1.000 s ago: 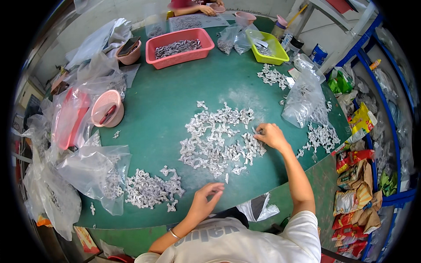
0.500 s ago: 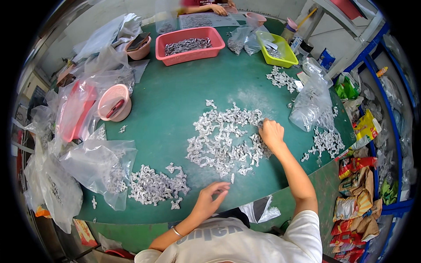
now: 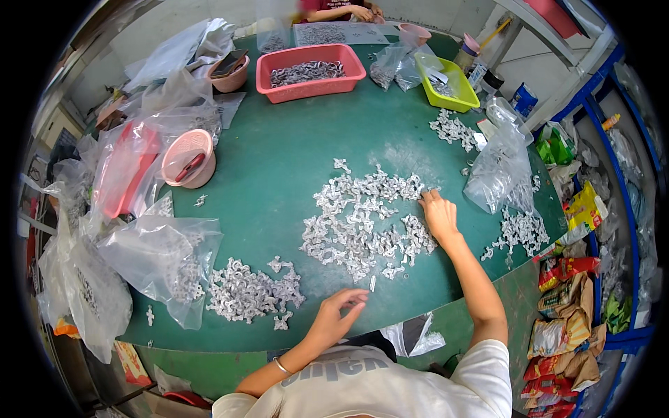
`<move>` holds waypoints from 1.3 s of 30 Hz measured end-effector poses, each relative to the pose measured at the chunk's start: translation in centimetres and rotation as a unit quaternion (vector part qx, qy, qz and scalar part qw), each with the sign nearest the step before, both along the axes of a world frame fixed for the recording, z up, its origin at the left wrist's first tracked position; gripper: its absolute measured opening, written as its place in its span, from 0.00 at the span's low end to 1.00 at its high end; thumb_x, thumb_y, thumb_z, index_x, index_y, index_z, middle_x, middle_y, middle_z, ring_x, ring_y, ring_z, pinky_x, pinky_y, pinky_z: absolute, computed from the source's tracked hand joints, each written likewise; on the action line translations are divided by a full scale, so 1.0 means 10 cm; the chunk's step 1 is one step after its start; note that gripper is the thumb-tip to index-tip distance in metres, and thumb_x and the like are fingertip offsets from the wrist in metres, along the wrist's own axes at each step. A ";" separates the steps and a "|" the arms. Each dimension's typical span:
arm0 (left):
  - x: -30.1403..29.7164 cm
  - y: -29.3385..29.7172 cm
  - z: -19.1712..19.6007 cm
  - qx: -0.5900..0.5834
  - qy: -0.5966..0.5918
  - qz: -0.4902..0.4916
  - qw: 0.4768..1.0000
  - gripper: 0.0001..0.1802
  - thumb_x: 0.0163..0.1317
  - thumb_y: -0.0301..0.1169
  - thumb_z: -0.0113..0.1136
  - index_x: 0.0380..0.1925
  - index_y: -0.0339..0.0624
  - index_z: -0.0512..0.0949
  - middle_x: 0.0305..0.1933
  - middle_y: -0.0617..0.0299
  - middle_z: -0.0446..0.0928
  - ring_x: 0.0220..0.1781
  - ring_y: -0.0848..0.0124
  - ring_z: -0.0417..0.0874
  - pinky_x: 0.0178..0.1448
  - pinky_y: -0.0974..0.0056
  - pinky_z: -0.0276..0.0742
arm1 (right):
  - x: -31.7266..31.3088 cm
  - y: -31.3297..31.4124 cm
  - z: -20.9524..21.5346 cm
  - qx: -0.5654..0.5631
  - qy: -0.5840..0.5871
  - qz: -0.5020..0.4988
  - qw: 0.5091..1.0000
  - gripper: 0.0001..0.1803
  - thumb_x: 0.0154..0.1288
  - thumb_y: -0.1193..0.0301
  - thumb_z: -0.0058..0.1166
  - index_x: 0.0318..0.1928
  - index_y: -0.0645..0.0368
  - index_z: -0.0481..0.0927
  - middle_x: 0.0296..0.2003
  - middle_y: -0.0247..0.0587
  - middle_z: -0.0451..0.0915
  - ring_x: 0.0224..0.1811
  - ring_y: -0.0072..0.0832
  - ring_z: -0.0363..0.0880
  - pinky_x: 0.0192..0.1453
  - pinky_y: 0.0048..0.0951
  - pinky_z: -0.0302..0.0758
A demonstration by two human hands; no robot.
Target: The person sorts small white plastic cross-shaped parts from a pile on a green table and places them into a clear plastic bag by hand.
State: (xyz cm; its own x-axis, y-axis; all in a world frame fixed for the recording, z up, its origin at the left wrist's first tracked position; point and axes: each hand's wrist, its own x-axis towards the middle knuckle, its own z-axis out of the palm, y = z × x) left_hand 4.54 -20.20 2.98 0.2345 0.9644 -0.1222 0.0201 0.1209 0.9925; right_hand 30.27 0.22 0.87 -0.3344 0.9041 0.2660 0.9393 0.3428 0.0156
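My right hand [image 3: 440,216] is at the right edge of a loose, spread-out pile of small silver-grey metal castings [image 3: 355,216]. Its fingers are bent and pressed together among the parts; what lies between them is hidden. Nearer to me, my left hand [image 3: 339,313] hovers by the table's front side, fingers loosely bent, thumb apart, with nothing in it. Just beyond its fingertips lies one slim, light metal piece [image 3: 373,283]. To its left sits a denser heap of similar castings [image 3: 251,291].
Clear bags of parts [image 3: 164,261] crowd the left, beside a pink basket [image 3: 203,174]. A pink tub [image 3: 311,90] and a yellow-green tray [image 3: 456,104] stand farther back. More castings [image 3: 519,233] and a bag [image 3: 498,171] lie right. Across the table, a person's hands [image 3: 366,14] handle something.
My right hand has shifted slightly at the pile's edge, its fingers turned more toward the parts. My left hand has barely moved. The whole view has moved a little.
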 end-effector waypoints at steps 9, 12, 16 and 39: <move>-0.01 -0.01 0.06 0.000 0.006 -0.006 1.000 0.14 0.58 0.21 0.54 0.45 0.36 0.74 0.41 0.58 0.77 0.43 0.74 0.77 0.47 0.70 0.73 | 0.06 -0.04 0.06 0.016 -0.003 -0.032 0.999 0.06 0.59 0.71 0.48 0.30 0.61 0.72 0.31 0.47 0.73 0.26 0.46 0.76 0.26 0.42 0.70; 0.00 -0.01 0.05 -0.003 0.006 -0.006 1.000 0.14 0.58 0.21 0.54 0.45 0.36 0.74 0.41 0.58 0.77 0.43 0.74 0.77 0.47 0.70 0.72 | -0.02 -0.16 0.31 -0.004 0.016 -0.046 0.999 0.03 0.57 0.76 0.46 0.30 0.64 0.70 0.30 0.53 0.74 0.28 0.49 0.77 0.28 0.44 0.73; -0.01 -0.01 0.02 -0.002 -0.004 -0.003 1.000 0.14 0.58 0.21 0.54 0.45 0.36 0.74 0.41 0.58 0.77 0.44 0.74 0.77 0.48 0.69 0.72 | 0.11 -0.25 0.52 -0.078 0.095 -0.123 0.985 0.09 0.60 0.71 0.47 0.30 0.66 0.72 0.28 0.57 0.76 0.30 0.52 0.76 0.31 0.46 0.72; -0.01 0.01 -0.03 -0.009 -0.010 -0.011 1.000 0.13 0.58 0.20 0.53 0.45 0.35 0.73 0.41 0.58 0.76 0.45 0.73 0.77 0.49 0.69 0.72 | 0.44 -0.19 0.79 -0.073 0.311 -0.146 0.936 0.09 0.60 0.71 0.51 0.28 0.64 0.74 0.17 0.53 0.75 0.20 0.46 0.77 0.26 0.40 0.70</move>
State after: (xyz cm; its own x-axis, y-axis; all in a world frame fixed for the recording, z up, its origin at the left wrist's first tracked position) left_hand 4.43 -20.13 2.68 0.2577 0.9566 -0.1357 0.0038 0.1394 0.9902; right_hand 34.71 -1.71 8.72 0.1121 0.9747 0.1935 0.8050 0.0252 -0.5928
